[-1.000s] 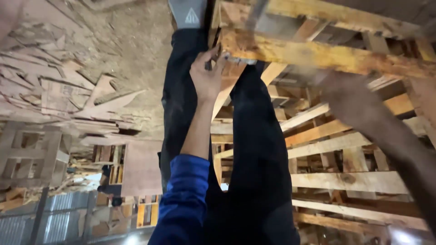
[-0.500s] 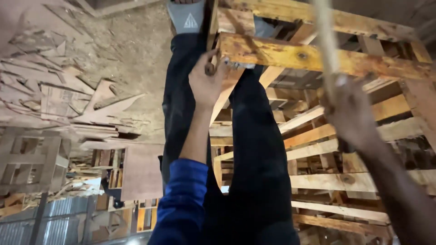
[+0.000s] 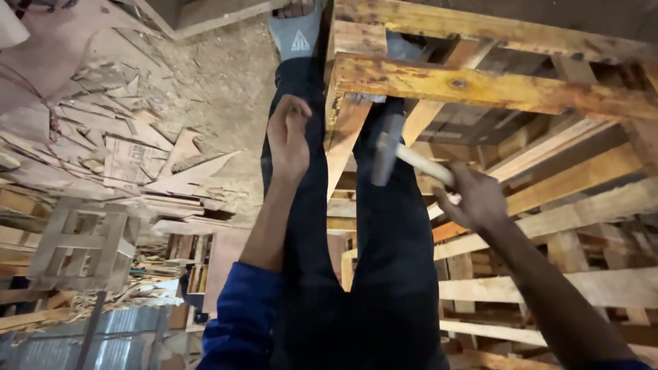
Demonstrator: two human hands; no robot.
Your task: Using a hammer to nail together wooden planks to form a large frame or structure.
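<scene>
A yellowish wooden pallet [image 3: 480, 85] stands on edge in front of my dark-trousered legs [image 3: 391, 274]. My right hand [image 3: 476, 202] grips the pale wooden handle of a hammer [image 3: 387, 154]; its metal head hangs just below the pallet's top board, over my right thigh. My left hand [image 3: 288, 140] rests against my left leg beside the pallet's end block, fingers curled together. Whether anything small is pinched in them cannot be seen. A grey shoe [image 3: 296, 34] shows at the top.
Scrap plywood pieces and offcuts [image 3: 123, 151] litter the dusty ground to the left. A small slatted frame [image 3: 82, 243] and corrugated metal sheets [image 3: 82, 342] lie at the lower left. More pallet slats [image 3: 582, 205] are stacked on the right.
My left hand has drawn back from the pallet's top board to my leg. My right hand has swung down from a raised position, bringing the hammer close to the board.
</scene>
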